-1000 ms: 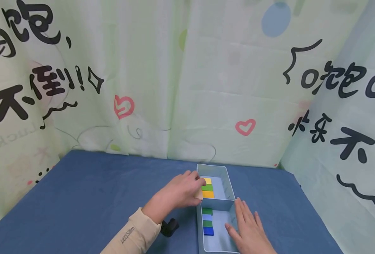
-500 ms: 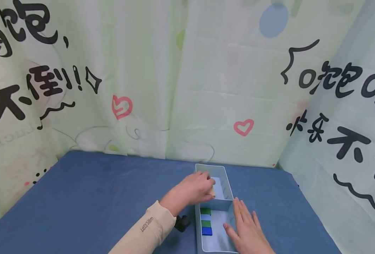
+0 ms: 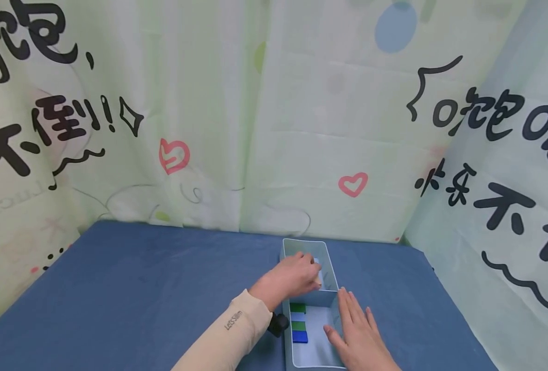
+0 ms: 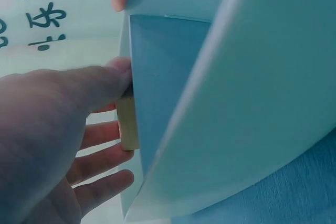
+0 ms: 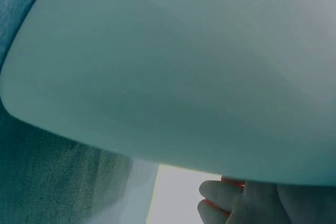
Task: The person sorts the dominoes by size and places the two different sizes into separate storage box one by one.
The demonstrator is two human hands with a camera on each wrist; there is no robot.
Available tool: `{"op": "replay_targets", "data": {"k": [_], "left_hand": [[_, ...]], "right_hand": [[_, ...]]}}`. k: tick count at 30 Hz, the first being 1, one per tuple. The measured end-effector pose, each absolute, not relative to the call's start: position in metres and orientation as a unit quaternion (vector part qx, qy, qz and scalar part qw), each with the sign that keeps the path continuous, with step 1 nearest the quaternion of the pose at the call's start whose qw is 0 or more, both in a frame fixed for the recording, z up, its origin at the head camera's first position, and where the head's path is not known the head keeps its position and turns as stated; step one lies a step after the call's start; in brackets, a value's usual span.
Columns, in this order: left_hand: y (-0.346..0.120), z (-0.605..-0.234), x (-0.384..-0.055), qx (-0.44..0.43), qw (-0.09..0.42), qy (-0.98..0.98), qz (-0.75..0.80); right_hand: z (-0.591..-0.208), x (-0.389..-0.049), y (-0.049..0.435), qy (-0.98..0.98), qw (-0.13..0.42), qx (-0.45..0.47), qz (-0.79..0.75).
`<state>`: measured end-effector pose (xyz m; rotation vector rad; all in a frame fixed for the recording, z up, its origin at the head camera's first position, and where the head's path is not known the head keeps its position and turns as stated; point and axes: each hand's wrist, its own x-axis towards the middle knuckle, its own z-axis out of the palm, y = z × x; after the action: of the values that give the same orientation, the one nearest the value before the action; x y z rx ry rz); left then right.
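Note:
My left hand (image 3: 296, 277) reaches over the far compartment of a pale blue two-part box (image 3: 288, 355). Between thumb and fingers it pinches a small tan block (image 4: 127, 124), partly covered by the hand in the head view. My right hand (image 3: 362, 332) lies with straight fingers along the right side of the box, by the near compartment. At the left of that compartment lies a row of flat blocks: a dark green block (image 3: 297, 307), a light blue block (image 3: 298, 317), a green block (image 3: 298, 325) and a dark blue block (image 3: 299, 336). The left hand hides the far compartment's left side.
The box stands on a blue cloth-covered table (image 3: 162, 288). Pale printed curtains (image 3: 218, 113) enclose its back and sides. A divider (image 3: 317, 297) separates the compartments. A black device (image 3: 278, 324) sits at my left wrist, close to the box's left wall.
My left hand has moved right with the tan block, from the box's left rim to over the far compartment, covering the yellow and green blocks there. The right hand has stayed by the box.

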<state>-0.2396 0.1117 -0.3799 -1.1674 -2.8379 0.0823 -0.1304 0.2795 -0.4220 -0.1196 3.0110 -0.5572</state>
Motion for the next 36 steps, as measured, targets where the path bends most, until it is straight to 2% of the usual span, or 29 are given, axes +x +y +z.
{"op": "replay_targets", "data": {"k": [5,14,22,30,36], "left_hand": [[0.121,-0.382,-0.244,-0.363,0.014,-0.932,0.020],[0.131,-0.382,-0.254,-0.334,-0.071,-0.938,-0.066],[0.136,-0.382,-0.254,-0.361,-0.073,-0.927,-0.077],[0.133,-0.384,-0.254,-0.349,-0.114,-0.915,-0.170],[0.135,-0.386,-0.254,-0.348,-0.128,-0.912,-0.173]], "right_hand": [[-0.422,-0.131,0.279,0.981,0.045,-0.035,-0.183],[-0.421,-0.133,0.280,0.982,0.054,-0.024,-0.180],[-0.421,-0.133,0.279,0.980,0.055,-0.023,-0.188],[-0.420,-0.132,0.278,0.980,0.052,-0.026,-0.192],[-0.421,-0.131,0.278,0.980,0.049,-0.023,-0.194]]}}
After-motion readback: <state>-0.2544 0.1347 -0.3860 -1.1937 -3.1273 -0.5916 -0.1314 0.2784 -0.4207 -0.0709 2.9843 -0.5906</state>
